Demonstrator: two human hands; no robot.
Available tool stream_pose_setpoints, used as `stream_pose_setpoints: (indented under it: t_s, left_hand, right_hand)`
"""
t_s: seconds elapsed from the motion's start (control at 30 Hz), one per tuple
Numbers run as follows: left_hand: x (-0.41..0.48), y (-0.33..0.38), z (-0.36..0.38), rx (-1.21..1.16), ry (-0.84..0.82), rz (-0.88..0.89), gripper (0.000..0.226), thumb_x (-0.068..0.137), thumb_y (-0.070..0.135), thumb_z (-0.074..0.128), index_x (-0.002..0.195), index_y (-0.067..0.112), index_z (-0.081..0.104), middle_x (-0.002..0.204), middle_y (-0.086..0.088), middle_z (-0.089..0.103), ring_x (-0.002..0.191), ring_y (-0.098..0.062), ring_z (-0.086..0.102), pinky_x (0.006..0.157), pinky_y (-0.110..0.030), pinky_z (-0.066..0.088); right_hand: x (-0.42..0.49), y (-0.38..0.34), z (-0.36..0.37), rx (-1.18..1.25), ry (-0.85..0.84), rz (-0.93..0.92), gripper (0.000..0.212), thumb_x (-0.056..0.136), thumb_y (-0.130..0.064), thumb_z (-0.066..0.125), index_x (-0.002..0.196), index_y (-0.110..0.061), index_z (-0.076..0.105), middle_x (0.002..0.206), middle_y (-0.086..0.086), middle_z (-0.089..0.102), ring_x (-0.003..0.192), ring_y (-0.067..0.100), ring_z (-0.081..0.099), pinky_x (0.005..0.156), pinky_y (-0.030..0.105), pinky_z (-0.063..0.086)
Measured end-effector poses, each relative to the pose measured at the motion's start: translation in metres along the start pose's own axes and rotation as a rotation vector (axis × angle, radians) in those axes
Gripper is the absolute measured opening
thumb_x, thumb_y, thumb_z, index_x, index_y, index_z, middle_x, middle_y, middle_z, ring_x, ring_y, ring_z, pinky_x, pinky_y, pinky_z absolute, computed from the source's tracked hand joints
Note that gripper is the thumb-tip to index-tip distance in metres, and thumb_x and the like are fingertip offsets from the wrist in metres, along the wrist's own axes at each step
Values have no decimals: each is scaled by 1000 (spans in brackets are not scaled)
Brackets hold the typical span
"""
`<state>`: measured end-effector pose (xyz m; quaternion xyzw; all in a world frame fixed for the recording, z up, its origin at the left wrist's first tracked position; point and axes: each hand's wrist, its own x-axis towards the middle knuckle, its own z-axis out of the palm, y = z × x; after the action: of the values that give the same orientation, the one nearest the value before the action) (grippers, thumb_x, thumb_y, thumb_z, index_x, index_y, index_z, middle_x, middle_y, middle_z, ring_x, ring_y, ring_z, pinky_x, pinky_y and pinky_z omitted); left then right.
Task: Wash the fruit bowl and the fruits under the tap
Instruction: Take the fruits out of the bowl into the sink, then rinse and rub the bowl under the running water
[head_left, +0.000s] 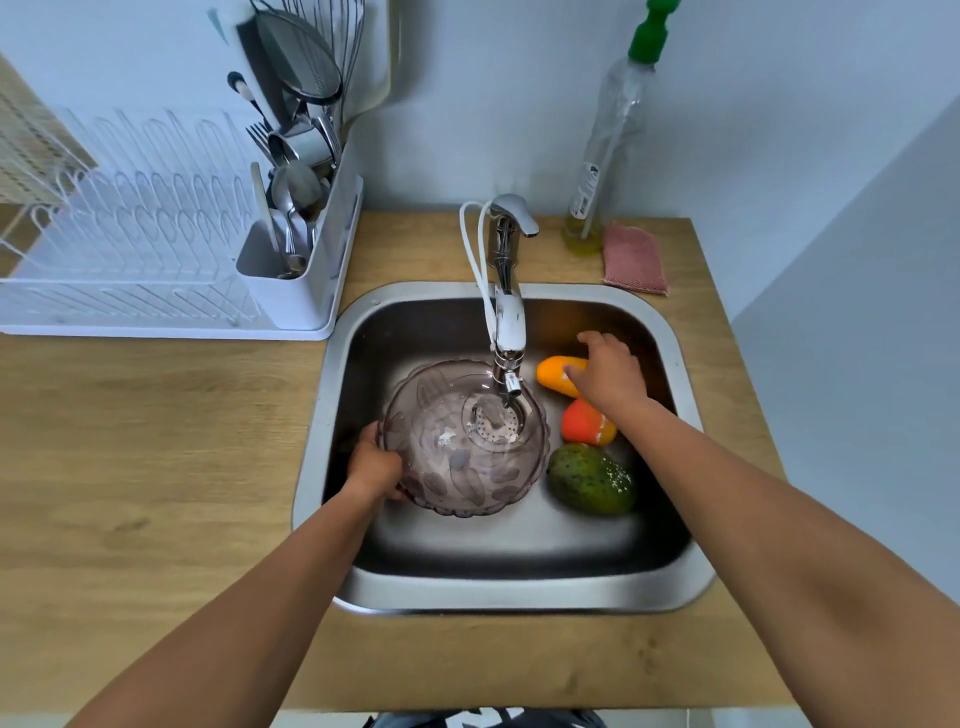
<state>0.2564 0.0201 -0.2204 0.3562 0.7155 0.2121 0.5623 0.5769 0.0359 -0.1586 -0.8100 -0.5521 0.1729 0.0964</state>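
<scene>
A clear pinkish glass fruit bowl (462, 441) sits in the steel sink (670, 332) right under the tap spout (508, 332). My left hand (375, 463) grips the bowl's left rim. On the sink's right side lie three fruits: a yellow-orange one (551, 373) at the back, an orange-red one (586, 423) in the middle and a green mango (591, 479) nearest me. My right hand (612, 371) reaches over the yellow-orange fruit, thumb and fingers spread around its right end; whether they touch it I cannot tell.
A white dish rack (130, 249) with a cutlery holder (296, 260) stands on the wooden counter (156, 441) at left. Behind the sink stand a clear bottle with a green cap (613, 140) and a pink sponge cloth (635, 258). A wall closes in on the right.
</scene>
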Motion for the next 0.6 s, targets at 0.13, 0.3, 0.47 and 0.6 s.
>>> stream_pose_setpoints:
  t_s: [0.13, 0.3, 0.47, 0.6]
  left_hand:
    - [-10, 7, -2, 0, -21, 44, 56, 87, -1, 48, 131, 34, 47, 123, -9, 61, 104, -43, 62, 62, -63, 58]
    - [-29, 28, -3, -32, -33, 97, 53, 89, 1, 51, 135, 27, 48, 122, -11, 62, 97, -42, 67, 56, -52, 61]
    - [-49, 46, -3, -81, -62, 115, 50, 92, 3, 53, 137, 23, 47, 124, -9, 60, 102, -43, 66, 49, -42, 60]
    - [-60, 52, -4, -109, -90, 120, 43, 91, 3, 54, 124, 30, 48, 113, -4, 61, 97, -40, 67, 60, -51, 62]
  right_hand:
    - [1, -36, -31, 237, 253, -163, 42, 96, -30, 58, 134, -13, 53, 124, 12, 61, 118, 29, 54, 97, 42, 45]
    - [17, -87, -72, 272, 302, -283, 48, 98, -30, 52, 142, -15, 41, 124, 15, 59, 111, 31, 58, 90, 45, 50]
    - [36, -120, -84, 65, 229, -277, 48, 101, -31, 46, 144, -17, 32, 130, 18, 55, 113, 37, 59, 77, 40, 45]
    - [45, -132, -83, -154, 226, -259, 49, 103, -15, 38, 151, -16, 27, 122, 22, 58, 107, 41, 62, 69, 39, 40]
